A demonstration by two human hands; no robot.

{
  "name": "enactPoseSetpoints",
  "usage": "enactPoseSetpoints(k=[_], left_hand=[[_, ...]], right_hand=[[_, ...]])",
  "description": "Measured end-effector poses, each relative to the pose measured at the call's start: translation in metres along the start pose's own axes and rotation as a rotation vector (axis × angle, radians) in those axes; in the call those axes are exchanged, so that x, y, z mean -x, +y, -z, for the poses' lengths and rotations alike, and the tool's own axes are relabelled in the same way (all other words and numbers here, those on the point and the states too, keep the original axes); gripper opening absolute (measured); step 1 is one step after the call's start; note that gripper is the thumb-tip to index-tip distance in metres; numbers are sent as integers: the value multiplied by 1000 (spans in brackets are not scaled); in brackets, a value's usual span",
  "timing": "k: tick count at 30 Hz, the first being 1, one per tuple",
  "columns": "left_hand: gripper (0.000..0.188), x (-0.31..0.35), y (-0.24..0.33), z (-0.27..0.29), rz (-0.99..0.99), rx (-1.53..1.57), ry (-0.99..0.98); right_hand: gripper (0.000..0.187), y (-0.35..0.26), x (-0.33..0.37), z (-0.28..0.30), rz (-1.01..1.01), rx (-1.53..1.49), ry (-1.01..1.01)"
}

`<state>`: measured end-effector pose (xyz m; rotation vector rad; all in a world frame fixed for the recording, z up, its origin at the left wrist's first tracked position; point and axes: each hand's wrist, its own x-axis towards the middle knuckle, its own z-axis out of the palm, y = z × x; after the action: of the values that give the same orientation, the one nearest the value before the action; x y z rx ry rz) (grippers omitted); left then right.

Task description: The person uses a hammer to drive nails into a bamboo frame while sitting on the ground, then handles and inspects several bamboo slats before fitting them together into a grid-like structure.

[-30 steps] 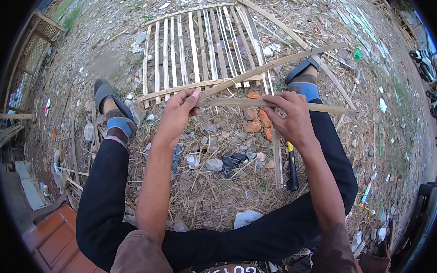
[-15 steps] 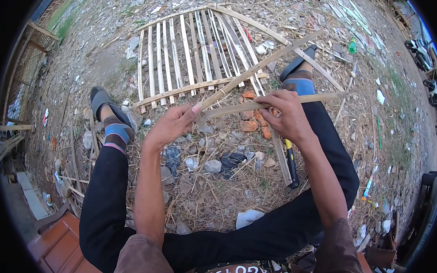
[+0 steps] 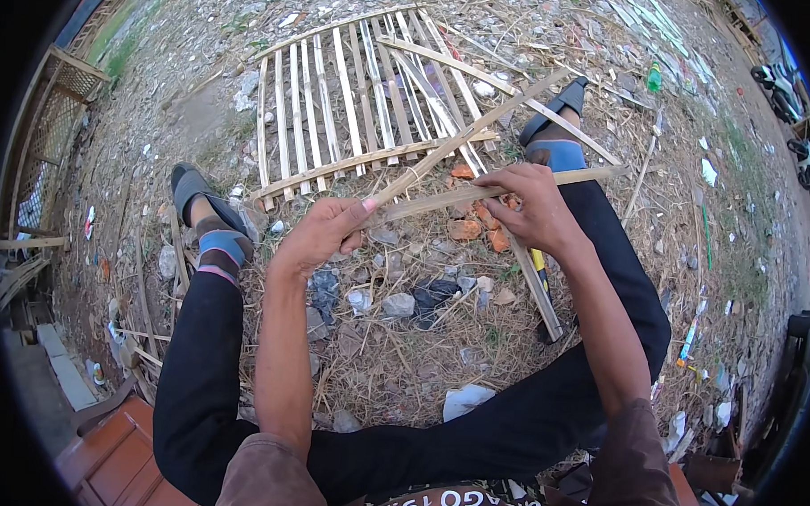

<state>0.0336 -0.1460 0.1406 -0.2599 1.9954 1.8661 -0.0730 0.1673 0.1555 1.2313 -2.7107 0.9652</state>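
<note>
My left hand (image 3: 321, 237) is closed on the near ends of two wooden slats, pinching them where they meet at a narrow angle. One slat, the upper slat (image 3: 458, 141), slants away to the far right. The lower slat (image 3: 433, 203) runs rightward into my right hand (image 3: 536, 208), whose fingers are closed round it. Beyond them a third slat (image 3: 504, 85) crosses under the upper slat. A fourth slat (image 3: 536, 289) comes down past my right hand toward my leg. How the slats are fastened is too small to tell.
A slatted wooden panel (image 3: 336, 169) lies on the ground ahead. Broken orange brick (image 3: 465, 229), grey stones (image 3: 399, 305) and black plastic (image 3: 432, 300) lie between my legs. A yellow-and-black tool handle (image 3: 538, 260) is partly hidden by the fourth slat. A green bottle (image 3: 654, 77) lies far right.
The far ends of the held slats have swung left and nearer. The third slat's far end has dropped closer, and the fourth slat's near end has shifted right, covering more of the tool handle.
</note>
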Motion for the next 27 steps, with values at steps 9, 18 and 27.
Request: enactPoseSetpoints(k=[9,18,27], left_hand=[[40,-11,-10,0,22,191,107],[44,-11,-30,6,61,194,247],[40,-8,-15,0,-9,224,211]], right_hand=[[29,-5,-20,27,-39,58,-54],[29,19,10,71,-237,-224,128],[60,13,79,45,-592,-1022,128]])
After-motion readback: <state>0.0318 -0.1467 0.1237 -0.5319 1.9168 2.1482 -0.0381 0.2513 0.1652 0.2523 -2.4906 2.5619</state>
